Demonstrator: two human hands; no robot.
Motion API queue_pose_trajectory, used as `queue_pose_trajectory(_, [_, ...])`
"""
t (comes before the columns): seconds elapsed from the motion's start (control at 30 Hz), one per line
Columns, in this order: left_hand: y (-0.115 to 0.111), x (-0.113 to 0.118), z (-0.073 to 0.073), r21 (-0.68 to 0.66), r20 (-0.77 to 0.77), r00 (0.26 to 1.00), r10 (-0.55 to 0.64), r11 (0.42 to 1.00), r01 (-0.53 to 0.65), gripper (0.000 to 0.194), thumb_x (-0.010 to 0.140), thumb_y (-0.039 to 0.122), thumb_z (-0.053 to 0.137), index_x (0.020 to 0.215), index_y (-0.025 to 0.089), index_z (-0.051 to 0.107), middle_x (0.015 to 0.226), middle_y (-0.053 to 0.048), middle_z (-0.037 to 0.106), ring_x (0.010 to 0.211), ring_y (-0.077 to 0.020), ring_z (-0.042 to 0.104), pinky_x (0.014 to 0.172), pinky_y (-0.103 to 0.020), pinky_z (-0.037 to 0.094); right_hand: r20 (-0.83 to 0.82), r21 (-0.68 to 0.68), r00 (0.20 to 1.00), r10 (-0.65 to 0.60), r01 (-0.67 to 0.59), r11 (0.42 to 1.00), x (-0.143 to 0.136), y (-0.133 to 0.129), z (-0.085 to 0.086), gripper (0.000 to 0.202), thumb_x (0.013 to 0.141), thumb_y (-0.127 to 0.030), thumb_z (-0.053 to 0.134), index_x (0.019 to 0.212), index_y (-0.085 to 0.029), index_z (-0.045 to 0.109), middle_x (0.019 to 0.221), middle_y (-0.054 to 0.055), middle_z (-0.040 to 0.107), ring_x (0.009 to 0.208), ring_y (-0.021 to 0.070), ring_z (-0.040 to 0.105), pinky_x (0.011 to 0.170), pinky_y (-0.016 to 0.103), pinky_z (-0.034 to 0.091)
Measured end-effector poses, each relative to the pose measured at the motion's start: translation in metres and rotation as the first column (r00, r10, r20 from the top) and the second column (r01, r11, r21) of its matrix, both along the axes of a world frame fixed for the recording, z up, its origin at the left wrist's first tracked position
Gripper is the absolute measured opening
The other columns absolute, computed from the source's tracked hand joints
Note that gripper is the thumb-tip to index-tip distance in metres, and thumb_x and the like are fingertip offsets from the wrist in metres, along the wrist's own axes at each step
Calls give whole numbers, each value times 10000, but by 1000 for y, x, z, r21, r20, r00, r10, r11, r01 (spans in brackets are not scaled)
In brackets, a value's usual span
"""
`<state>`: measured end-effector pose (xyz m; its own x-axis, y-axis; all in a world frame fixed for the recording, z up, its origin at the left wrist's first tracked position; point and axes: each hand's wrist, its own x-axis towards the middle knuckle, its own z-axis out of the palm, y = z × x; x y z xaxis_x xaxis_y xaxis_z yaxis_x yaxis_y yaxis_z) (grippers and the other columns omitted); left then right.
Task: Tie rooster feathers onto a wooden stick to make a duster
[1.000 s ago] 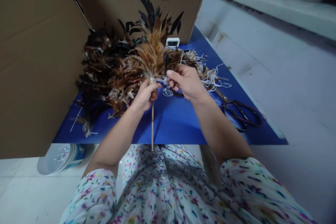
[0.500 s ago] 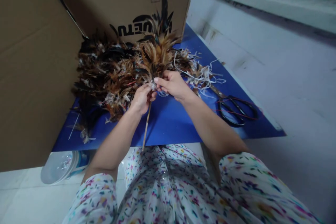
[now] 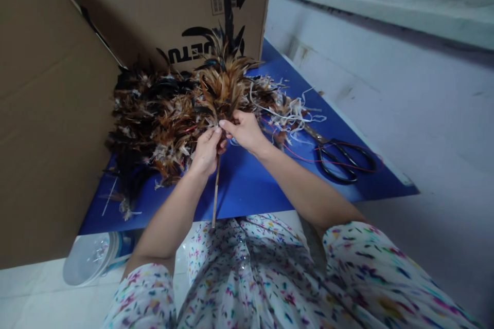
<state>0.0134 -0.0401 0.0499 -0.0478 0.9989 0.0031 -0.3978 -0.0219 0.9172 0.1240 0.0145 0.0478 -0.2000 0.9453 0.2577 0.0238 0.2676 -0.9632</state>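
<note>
Brown and black feathers fan upward in a bundle (image 3: pixel 224 82) at the top of a thin stick (image 3: pixel 216 190), which points down past the table's front edge. My left hand (image 3: pixel 207 150) is closed round the stick just under the feathers. Thumb and fingers of my right hand (image 3: pixel 247 131) pinch the base of the feather bundle, close beside the left fingertips. Behind and left of my hands lies a large heap of loose feathers (image 3: pixel 146 123). The exact spot between my fingertips is partly hidden.
Black-handled scissors (image 3: pixel 343 159) with red thread lie at the right on the blue table (image 3: pixel 254 185). White strips (image 3: pixel 301 113) lie near their blades. Cardboard (image 3: pixel 50 113) stands at left and behind. A bucket (image 3: pixel 90 259) is below; a ledge (image 3: pixel 370 2) holds more scissors.
The view has shifted slightly. Both hands stay at the base of the feather bundle, and more red thread now shows between my right hand and the scissors.
</note>
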Motion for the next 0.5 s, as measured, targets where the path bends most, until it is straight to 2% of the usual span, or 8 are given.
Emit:
queue_pose_trajectory(0.13, [0,0,-1,-1,-28,1000,14,1000,-14,326,824,411,761,742,130,618,689,-8,590,503,-42,411,425,-152,249,87,85,996,-19,12,996,3,4,-4,299,848,-318,677,645,-207,489,545,-26,557,501,109,546,481,233,412])
queue_pose_trajectory(0.27, [0,0,-1,11,-60,998,24,1000,-23,325,848,425,731,753,135,622,681,-3,589,498,-43,405,421,-156,246,131,109,991,-13,-2,994,4,4,-5,289,853,-326,666,649,-214,495,563,-17,578,528,122,549,511,249,424])
queue_pose_trajectory(0.4, [1,0,0,2,-81,997,11,1000,-10,319,850,393,736,714,133,611,666,-3,586,488,-36,392,415,-150,243,128,103,992,5,-18,995,3,1,-3,289,847,-340,682,661,-207,505,572,-19,573,543,123,553,537,254,431])
queue_pose_trajectory(0.5, [1,-2,1,-16,-80,997,15,1000,-16,309,859,354,736,692,128,608,641,0,573,464,-27,366,402,-146,226,96,101,994,55,-65,993,8,0,5,251,848,-303,678,676,-195,530,581,-27,583,539,104,532,558,246,434])
